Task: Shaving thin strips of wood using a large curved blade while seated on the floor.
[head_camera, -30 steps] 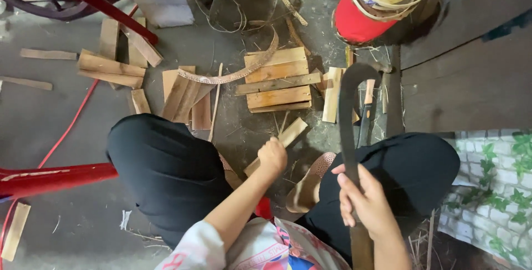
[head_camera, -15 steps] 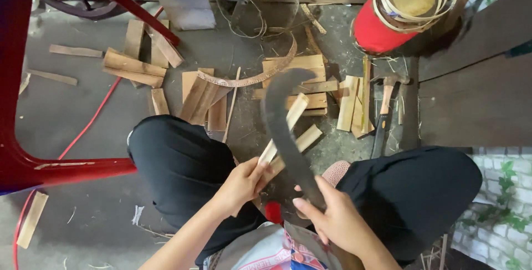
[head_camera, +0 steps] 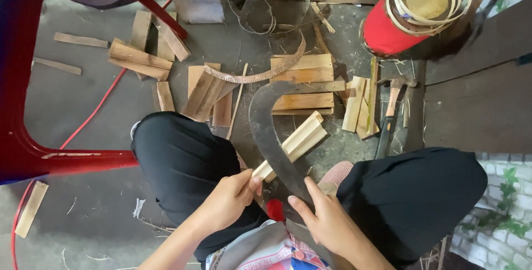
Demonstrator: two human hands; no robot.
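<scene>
Right hand (head_camera: 327, 223) gripped the curved dark steel billhook (head_camera: 271, 131), index finger stretched along the blade. Left hand (head_camera: 230, 198) pinched the near end of a pale split bamboo stick (head_camera: 293, 143), held between the knees and crossing under the blade. Judgement: keep fingertips behind the edge and set the blade square on the end grain. Beyond lay cut bamboo slats (head_camera: 302, 84) and a red cylindrical drum (head_camera: 388, 29).

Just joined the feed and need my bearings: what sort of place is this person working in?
Most likely an informal floor-level workshop for splitting bamboo or wood. Cut slats lie scattered on a bare concrete floor, the right hand holds a curved blade against a slat held by the left hand, and a hammer lies nearby.
</scene>
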